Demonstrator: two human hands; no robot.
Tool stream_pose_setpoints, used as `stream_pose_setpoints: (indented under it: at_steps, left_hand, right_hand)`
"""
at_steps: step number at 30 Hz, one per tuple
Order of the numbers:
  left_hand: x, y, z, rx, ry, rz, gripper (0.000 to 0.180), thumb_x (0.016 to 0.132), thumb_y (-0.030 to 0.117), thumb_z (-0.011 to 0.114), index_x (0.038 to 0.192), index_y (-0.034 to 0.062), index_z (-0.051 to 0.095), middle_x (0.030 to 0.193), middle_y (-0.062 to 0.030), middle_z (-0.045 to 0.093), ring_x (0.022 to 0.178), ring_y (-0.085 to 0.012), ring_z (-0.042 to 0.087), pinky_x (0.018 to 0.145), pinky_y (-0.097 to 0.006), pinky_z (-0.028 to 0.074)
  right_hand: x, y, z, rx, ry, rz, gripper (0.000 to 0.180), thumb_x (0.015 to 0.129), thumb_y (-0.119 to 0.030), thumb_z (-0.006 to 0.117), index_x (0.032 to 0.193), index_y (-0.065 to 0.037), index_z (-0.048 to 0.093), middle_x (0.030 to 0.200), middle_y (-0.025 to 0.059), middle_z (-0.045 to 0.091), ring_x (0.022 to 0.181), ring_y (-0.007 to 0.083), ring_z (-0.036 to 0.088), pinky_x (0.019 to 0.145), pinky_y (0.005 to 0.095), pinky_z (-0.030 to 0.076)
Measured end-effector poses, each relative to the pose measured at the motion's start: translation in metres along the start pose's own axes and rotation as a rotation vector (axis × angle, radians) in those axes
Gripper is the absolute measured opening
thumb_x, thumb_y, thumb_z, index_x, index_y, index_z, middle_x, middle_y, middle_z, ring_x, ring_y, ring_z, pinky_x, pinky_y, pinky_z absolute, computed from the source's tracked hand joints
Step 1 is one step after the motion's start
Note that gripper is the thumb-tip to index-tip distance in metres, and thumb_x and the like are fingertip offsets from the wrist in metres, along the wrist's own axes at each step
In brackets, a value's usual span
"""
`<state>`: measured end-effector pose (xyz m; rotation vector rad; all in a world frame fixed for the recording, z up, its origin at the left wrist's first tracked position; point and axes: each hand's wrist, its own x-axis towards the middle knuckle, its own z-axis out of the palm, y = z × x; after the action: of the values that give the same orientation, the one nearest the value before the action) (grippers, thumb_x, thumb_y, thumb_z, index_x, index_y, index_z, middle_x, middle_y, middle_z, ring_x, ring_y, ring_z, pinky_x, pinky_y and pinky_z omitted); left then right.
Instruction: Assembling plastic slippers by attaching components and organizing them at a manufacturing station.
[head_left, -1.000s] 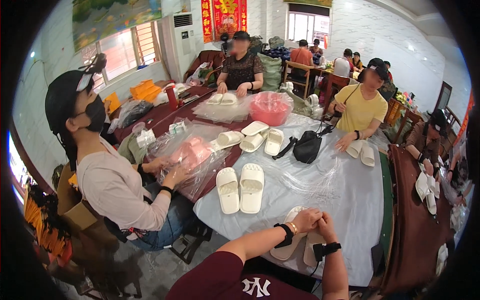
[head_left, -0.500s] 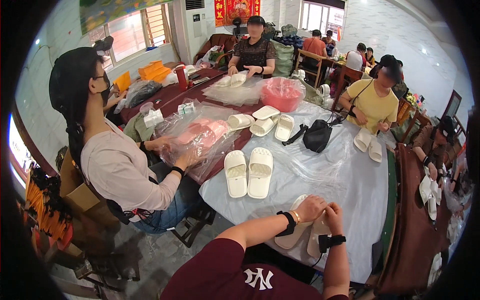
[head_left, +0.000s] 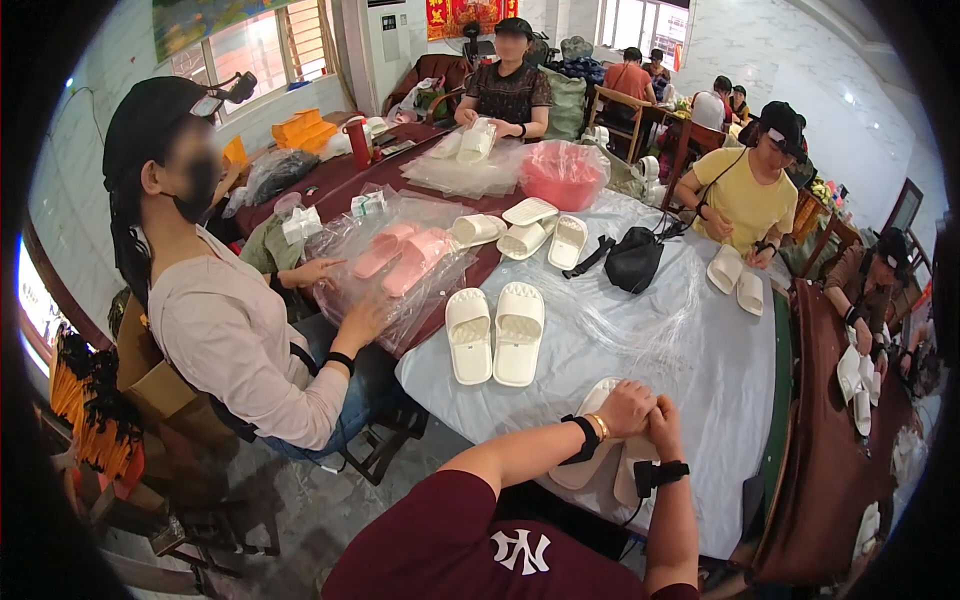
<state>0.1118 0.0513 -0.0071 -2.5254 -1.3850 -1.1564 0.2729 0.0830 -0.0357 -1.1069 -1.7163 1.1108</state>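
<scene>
My left hand (head_left: 627, 408) and my right hand (head_left: 664, 421) meet above a pair of off-white slippers (head_left: 588, 462) at the near edge of the table. The fingers of both are closed and pressed together; what they pinch, if anything, is too small or hidden to make out. My wrists and forearms cover part of these slippers. Just beyond my left hand stands another white pair (head_left: 517, 335), side by side, with quilted straps. Farther back lie several loose white slippers (head_left: 526, 238).
A black pouch (head_left: 632, 262) with a strap lies mid-table near crumpled clear film (head_left: 640, 335). At the left, a co-worker handles pink slippers (head_left: 416, 260) on plastic bags. A pink basin (head_left: 562, 180) sits farther back. Two other people handle white slippers across the table.
My hands stay together over the slippers, shifting slightly. The left co-worker's hands have drawn apart, leaving the pink slippers more visible. The far person has tilted the white slippers more upright.
</scene>
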Motion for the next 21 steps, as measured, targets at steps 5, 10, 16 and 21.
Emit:
stream_pose_setpoints:
  at_steps: [5,10,16,21]
  left_hand:
    - [0.002,0.017,-0.031,-0.041,0.241,-0.037,0.014,0.078,0.019,0.062,0.081,0.0068,0.056,0.082,-0.0107,0.056,0.084,-0.0308,0.057,0.078,-0.044,0.044]
    - [-0.067,0.018,-0.056,-0.150,-0.217,-0.111,0.029,0.087,0.032,0.061,0.087,0.0026,0.058,0.072,-0.0154,0.063,0.066,-0.0330,0.063,0.057,-0.041,0.051]
    - [-0.072,0.030,-0.054,-0.069,-0.340,-0.419,0.044,0.091,0.045,0.055,0.086,0.0014,0.059,0.063,-0.0172,0.062,0.056,-0.0353,0.064,0.050,-0.044,0.051]
    - [-0.069,0.017,-0.030,0.043,-0.199,-0.393,0.036,0.092,0.036,0.055,0.077,0.0050,0.063,0.063,-0.0150,0.064,0.056,-0.0310,0.065,0.050,-0.041,0.051]
  right_hand:
    - [-0.010,0.008,-0.031,0.208,0.244,0.028,0.010,0.089,-0.010,0.052,0.097,-0.004,0.054,0.087,0.0014,0.055,0.078,0.0086,0.050,0.066,0.0248,0.043]
    - [-0.044,-0.001,-0.055,0.032,0.470,0.307,0.021,0.091,-0.012,0.053,0.111,-0.005,0.054,0.087,0.0022,0.057,0.078,0.0095,0.053,0.066,0.0253,0.045]
    - [-0.082,0.016,-0.028,-0.065,0.294,0.205,0.024,0.090,-0.013,0.056,0.108,0.003,0.057,0.086,0.0060,0.062,0.072,0.0132,0.057,0.064,0.0268,0.048]
    - [-0.090,-0.003,-0.015,0.079,0.157,0.329,0.017,0.093,-0.013,0.054,0.105,-0.001,0.060,0.087,0.0041,0.064,0.070,0.0095,0.057,0.063,0.0235,0.046]
